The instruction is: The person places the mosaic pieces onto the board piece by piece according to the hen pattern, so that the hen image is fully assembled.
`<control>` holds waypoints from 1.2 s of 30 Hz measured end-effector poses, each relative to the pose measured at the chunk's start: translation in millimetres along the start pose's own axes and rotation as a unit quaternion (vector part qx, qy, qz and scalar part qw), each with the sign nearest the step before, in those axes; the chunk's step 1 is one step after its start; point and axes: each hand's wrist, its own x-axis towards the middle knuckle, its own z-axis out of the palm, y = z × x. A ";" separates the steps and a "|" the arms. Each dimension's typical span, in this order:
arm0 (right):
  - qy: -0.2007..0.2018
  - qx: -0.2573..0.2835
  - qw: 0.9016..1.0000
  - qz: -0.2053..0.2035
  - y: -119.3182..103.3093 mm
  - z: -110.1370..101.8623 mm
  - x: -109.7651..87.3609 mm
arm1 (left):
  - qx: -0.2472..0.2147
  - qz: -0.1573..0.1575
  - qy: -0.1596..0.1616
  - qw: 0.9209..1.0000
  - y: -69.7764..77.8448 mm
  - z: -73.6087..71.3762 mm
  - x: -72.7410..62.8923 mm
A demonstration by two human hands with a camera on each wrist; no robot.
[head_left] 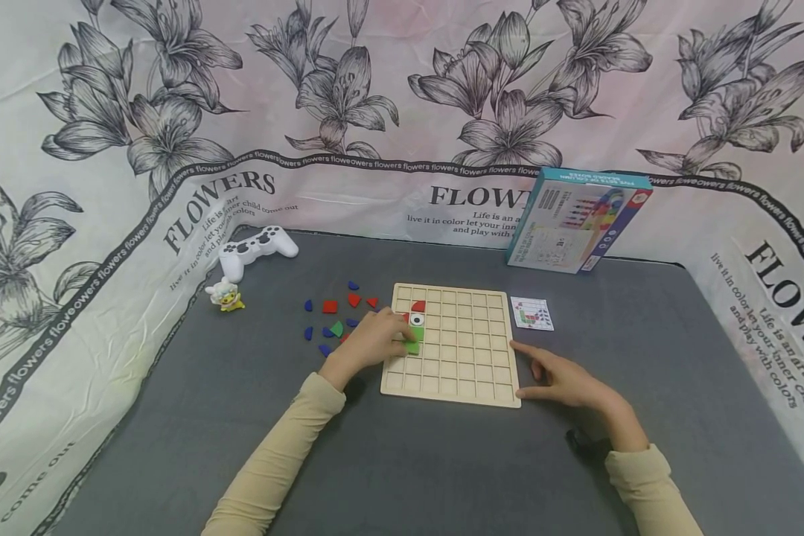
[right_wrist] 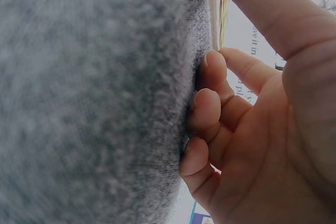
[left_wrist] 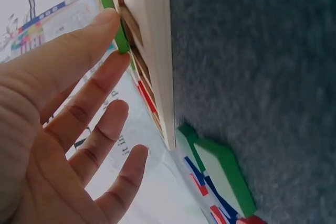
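Note:
A wooden grid board (head_left: pixel 469 335) lies on the dark table. My left hand (head_left: pixel 373 339) reaches over its left side, thumb and index finger pinching a green square tile (left_wrist: pixel 122 38) at one of the cells; the other fingers are spread. Just beyond that tile, the board holds another green tile (head_left: pixel 417 333), a white tile with an eye (head_left: pixel 417 319) and a red rounded piece (head_left: pixel 418 306). At the board's right edge, my right hand (head_left: pixel 566 381) touches it with extended thumb and index finger, the thumb near the front corner. Its remaining fingers bend against the table cloth (right_wrist: pixel 131 103).
Left of the board lie several loose pieces, among them a red square (head_left: pixel 330 307), a green piece (head_left: pixel 337 328) and blue pieces (head_left: pixel 309 334). A pattern card (head_left: pixel 531 313) lies to the right. Farther back are a box (head_left: pixel 563 223), a white game controller (head_left: pixel 257 249) and a small figurine (head_left: pixel 225 295).

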 end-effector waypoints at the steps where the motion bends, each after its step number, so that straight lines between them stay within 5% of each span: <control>1: 0.000 0.000 1.000 -0.001 0.1 0.0 0.0 | 0.002 -0.001 0.000 1.000 0.5 0.9 0.3; 25: -0.004 -0.009 1.000 0.007 -2.3 0.1 -0.1 | 0.034 0.019 -0.005 0.999 2.8 3.7 -1.6; 36: -0.004 -0.006 1.000 0.013 0.1 0.3 0.3 | 0.015 0.000 0.026 1.000 -16.2 -6.2 -19.5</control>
